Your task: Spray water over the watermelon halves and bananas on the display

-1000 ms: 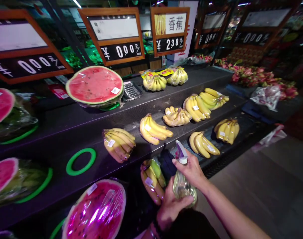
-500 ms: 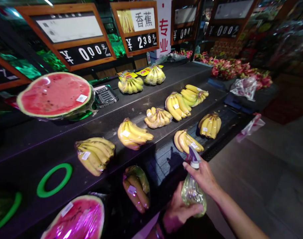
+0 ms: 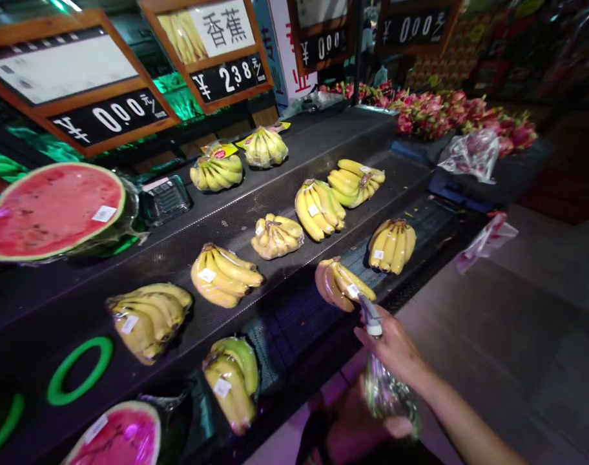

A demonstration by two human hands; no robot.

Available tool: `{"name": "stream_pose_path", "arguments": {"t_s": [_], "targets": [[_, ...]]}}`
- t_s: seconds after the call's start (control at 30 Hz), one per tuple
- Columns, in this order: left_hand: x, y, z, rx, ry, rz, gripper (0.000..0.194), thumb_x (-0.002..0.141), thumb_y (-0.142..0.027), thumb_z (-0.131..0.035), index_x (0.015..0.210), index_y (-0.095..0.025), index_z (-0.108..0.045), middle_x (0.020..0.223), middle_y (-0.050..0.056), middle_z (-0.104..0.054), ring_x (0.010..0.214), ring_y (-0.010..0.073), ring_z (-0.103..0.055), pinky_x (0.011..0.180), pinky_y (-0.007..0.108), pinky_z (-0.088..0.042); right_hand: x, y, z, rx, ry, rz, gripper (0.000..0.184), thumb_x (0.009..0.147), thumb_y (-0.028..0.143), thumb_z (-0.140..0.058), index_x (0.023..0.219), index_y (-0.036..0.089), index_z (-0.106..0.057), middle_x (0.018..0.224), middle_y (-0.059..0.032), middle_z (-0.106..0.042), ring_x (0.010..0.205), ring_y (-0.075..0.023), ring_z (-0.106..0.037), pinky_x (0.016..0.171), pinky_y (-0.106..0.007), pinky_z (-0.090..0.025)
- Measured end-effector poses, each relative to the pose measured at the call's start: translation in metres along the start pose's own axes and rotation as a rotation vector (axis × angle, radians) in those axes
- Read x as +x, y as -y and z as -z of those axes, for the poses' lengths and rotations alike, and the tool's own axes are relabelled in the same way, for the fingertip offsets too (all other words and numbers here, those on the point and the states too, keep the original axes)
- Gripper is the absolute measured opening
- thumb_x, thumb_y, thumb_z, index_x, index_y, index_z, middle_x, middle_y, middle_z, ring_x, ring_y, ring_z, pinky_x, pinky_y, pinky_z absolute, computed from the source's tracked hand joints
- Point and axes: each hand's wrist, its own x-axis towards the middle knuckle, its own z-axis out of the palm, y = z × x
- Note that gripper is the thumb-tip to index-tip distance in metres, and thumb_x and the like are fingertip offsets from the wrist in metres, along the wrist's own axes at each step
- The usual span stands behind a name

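Both hands grip spray bottle (image 3: pixel 386 381), right hand (image 3: pixel 394 345) at trigger, left hand (image 3: pixel 357 429) cupping base, just below nearest bananas (image 3: pixel 340 284); wet plastic could slip, soaking labels.

Spray bottle (image 3: pixel 389 394): clear glossy plastic, white plastic nozzle. Shelf (image 3: pixel 294 213): matt black perforated metal. Near bananas (image 3: pixel 234 381) in shiny plastic wrap, paper sticker. Price sign (image 3: pixel 212 48) wood-framed. Green ring (image 3: pixel 79 370) smooth plastic.
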Motion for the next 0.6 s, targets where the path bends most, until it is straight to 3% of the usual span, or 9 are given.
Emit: {"name": "stream_pose_path", "arguments": {"t_s": [0.13, 0.23, 0.3, 0.47, 0.6], "targets": [[0.005, -0.002, -0.012, -0.228, 0.023, 0.020, 0.090, 0.064, -0.036, -0.108, 0.144, -0.024, -0.069, 0.135, 0.017, -0.081, 0.127, 0.0423, -0.075, 0.113, 0.060, -0.056, 0.005, -0.007, 0.001, -0.108, 0.121, -0.026, 0.017, 0.091, 0.041, -0.062, 0.098, 0.026, -0.060, 0.086, -0.0036, -0.071, 0.079, -0.0258, -0.065, 0.077, -0.040, -0.046], [0.003, 0.000, -0.012, -0.196, 0.021, -0.056, 0.095, 0.070, -0.031, -0.105, 0.155, -0.024, -0.062, 0.161, 0.020, -0.067, 0.152, 0.0448, -0.060, 0.130, 0.064, -0.044, 0.008, -0.011, -0.005, -0.117, 0.158, -0.039, 0.016, 0.091, 0.040, -0.061, 0.099, 0.026, -0.061, 0.086, -0.0036, -0.071, 0.080, -0.0263, -0.067, 0.076, -0.039, -0.046], [0.002, 0.004, -0.009, -0.212, -0.007, -0.101, 0.092, 0.071, -0.034, -0.105, 0.153, -0.026, -0.064, 0.166, 0.019, -0.062, 0.157, 0.0462, -0.055, 0.134, 0.067, -0.039, 0.012, -0.010, -0.011, -0.086, 0.167, -0.019, 0.020, 0.092, 0.041, -0.061, 0.105, 0.026, -0.064, 0.093, -0.0049, -0.075, 0.086, -0.0274, -0.070, 0.079, -0.039, -0.048], [-0.001, 0.001, 0.003, -0.320, -0.041, -0.191, 0.102, 0.070, -0.043, -0.105, 0.158, -0.026, -0.057, 0.153, 0.020, -0.071, 0.143, 0.0465, -0.066, 0.120, 0.065, -0.049, 0.030, 0.021, -0.022, -0.029, 0.162, 0.119, 0.025, 0.091, 0.040, -0.065, 0.110, 0.024, -0.066, 0.100, -0.0060, -0.079, 0.091, -0.0272, -0.073, 0.085, -0.040, -0.051], [-0.006, -0.016, 0.020, -0.151, -0.216, -0.290, 0.086, 0.069, -0.050, -0.103, 0.140, -0.022, -0.062, 0.131, 0.015, -0.074, 0.118, 0.0346, -0.069, 0.101, 0.051, -0.054, 0.047, 0.071, -0.021, -0.054, 0.095, 0.268, 0.020, 0.091, 0.040, -0.065, 0.103, 0.023, -0.066, 0.088, -0.0039, -0.075, 0.079, -0.0239, -0.067, 0.077, -0.038, -0.049]]}}
